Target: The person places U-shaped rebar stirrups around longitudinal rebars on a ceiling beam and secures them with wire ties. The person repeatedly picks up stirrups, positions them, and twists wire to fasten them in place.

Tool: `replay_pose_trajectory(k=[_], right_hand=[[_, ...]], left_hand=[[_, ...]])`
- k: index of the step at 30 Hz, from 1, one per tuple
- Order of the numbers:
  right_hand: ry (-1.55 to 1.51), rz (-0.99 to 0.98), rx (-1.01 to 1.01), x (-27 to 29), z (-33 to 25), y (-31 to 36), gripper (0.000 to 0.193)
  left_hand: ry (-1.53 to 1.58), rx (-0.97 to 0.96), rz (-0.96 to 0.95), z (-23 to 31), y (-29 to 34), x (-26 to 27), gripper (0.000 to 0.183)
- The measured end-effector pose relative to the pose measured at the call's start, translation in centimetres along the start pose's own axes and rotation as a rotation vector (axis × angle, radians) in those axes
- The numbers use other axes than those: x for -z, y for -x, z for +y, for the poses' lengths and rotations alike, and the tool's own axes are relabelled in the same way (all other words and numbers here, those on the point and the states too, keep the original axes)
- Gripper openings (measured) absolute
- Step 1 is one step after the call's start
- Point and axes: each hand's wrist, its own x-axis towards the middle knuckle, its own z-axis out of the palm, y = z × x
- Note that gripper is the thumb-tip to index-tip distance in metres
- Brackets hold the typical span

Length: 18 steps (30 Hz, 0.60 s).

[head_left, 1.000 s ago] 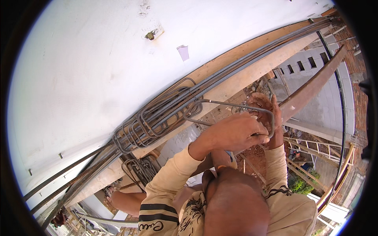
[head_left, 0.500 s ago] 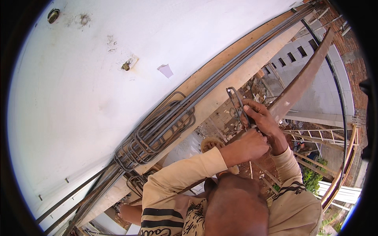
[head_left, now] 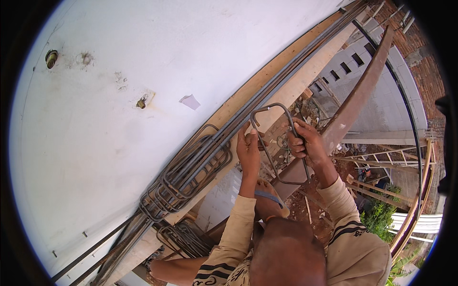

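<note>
My left hand (head_left: 249, 151) and my right hand (head_left: 307, 143) hold a rectangular steel rebar stirrup (head_left: 272, 161) up between them. The left has thumb and fingers pinched on its left side, near the bent hook ends. Fingers of the right hand curl around the opposite side. Left of my hands, a bundle of similar stirrups (head_left: 179, 183) is threaded around long rebar rods (head_left: 267, 97) lying along a wooden board. More stirrups (head_left: 183, 240) are heaped below that bundle.
A white wall (head_left: 119, 157) with short pipe stubs fills the left. A brown beam (head_left: 355, 102) passes under my hands, and my sandalled foot (head_left: 270, 198) is by it. Far below lie rubble, timber and a ladder (head_left: 381, 161). A black cable (head_left: 405, 95) runs down the right.
My left hand has moved left and up, off the right hand, to the stirrup's other side. The stirrup has turned from edge-on to show its rectangular outline.
</note>
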Motion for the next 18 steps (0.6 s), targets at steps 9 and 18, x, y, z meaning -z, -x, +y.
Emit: replay_pose_trajectory(k=[9, 18], right_hand=[[0.549, 0.394, 0.169, 4.4, 4.2, -8.2, 0.036], [1.105, 0.269, 0.381, 6.8, 3.3, -12.9, 0.037]], left_hand=[[-0.906, -0.241, -0.055, 1.0, -4.8, -1.5, 0.029], [-0.503, -0.073, 0.168, -3.5, -4.8, -3.1, 0.032]])
